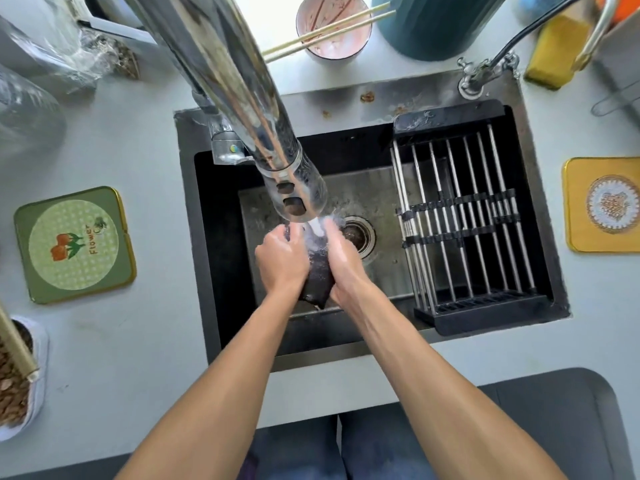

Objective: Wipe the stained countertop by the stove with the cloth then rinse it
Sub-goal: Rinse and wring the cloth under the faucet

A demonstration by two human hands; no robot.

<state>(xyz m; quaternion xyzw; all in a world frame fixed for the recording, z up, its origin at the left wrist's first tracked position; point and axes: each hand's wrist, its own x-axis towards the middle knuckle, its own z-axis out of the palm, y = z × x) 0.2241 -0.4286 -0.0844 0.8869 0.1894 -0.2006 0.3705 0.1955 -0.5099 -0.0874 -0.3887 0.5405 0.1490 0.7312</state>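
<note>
Readable writing only on the green coaster (74, 244) at the left of the sink (221, 237): the word "Flower", beside a picture of orange flowers with green leaves, inside a pale circle. On the yellow coaster (604, 204) at the right, only a round ornament, no letters.

Far side, on the ledge: a pink-and-white bowl (333, 27) with reddish smears inside and a pair of chopsticks (329, 31) lying across its rim. Just right of it a dark teal container (440, 24), contents hidden. Further right a yellow sponge (554, 53). Far left: clear plastic bags (69, 53), contents blurred. Near left: a white container (33, 372) filled with brown pieces, a pale stick (15, 344) lying across it.

In the sink basin: a drain strainer (356, 235) with dark residue, and at the right a black rack (464, 220) with metal rods. Brown stains on the far rim of the sink. Chrome faucet (242, 98) reaching over the basin, water running from its head.

Dark cloth (317, 275) in the middle of the basin, directly under the water stream, squeezed between both hands. Left hand (282, 259) with fingers curled around the left side of the cloth; right hand (341, 259) gripping the right side, both hands pressed toward each other, wet. Lower end of the cloth hanging out below the hands.
</note>
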